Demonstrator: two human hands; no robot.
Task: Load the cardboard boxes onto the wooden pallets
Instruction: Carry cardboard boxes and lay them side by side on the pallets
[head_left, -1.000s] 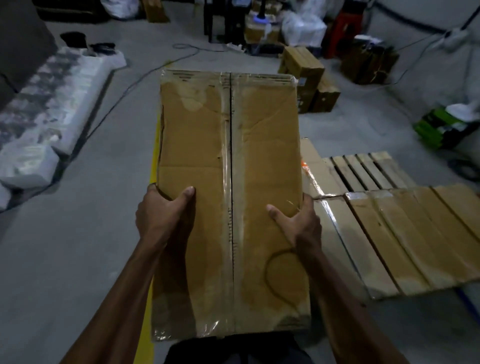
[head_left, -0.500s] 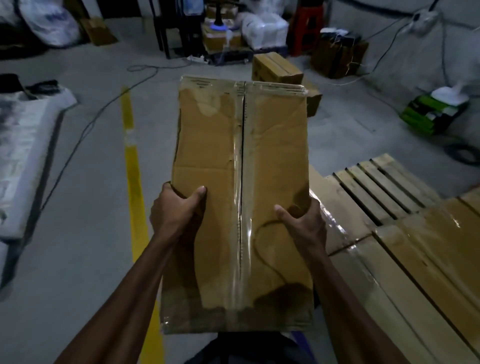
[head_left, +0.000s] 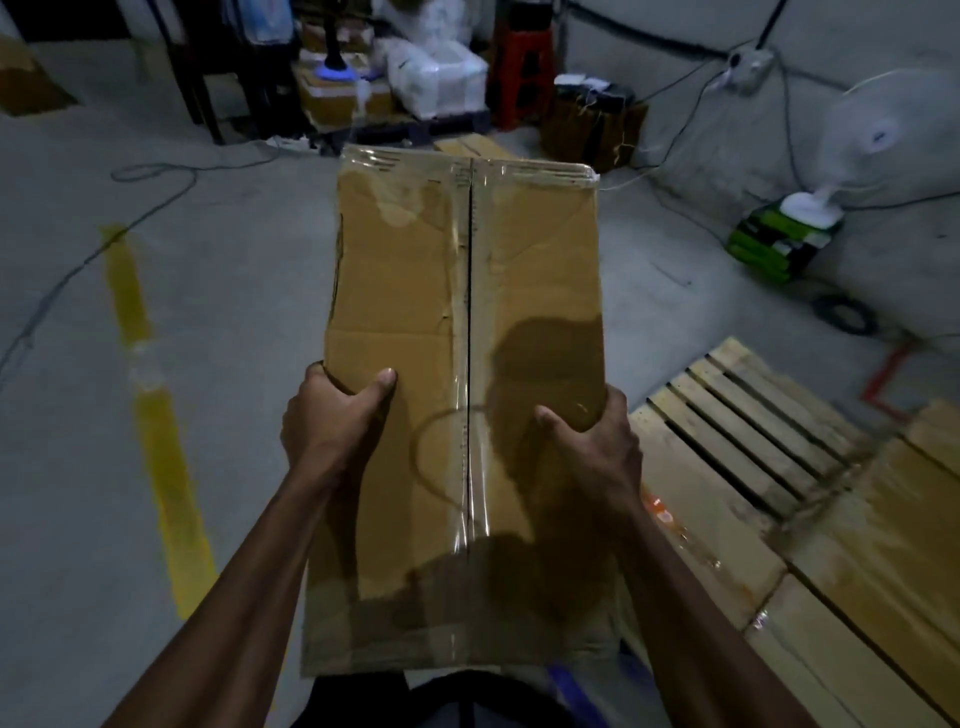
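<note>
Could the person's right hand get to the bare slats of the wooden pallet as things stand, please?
Probably not yet: the right hand grips the long taped cardboard box, shared with the left hand. The wooden pallet lies unobstructed to its right.

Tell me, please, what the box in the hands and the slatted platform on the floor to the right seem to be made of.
The carried box looks like brown corrugated cardboard, creased and matt, with a glossy clear tape strip along its middle seam. The pallet seems to be pale raw wood: separate unpainted slats with dark gaps between them.
</note>
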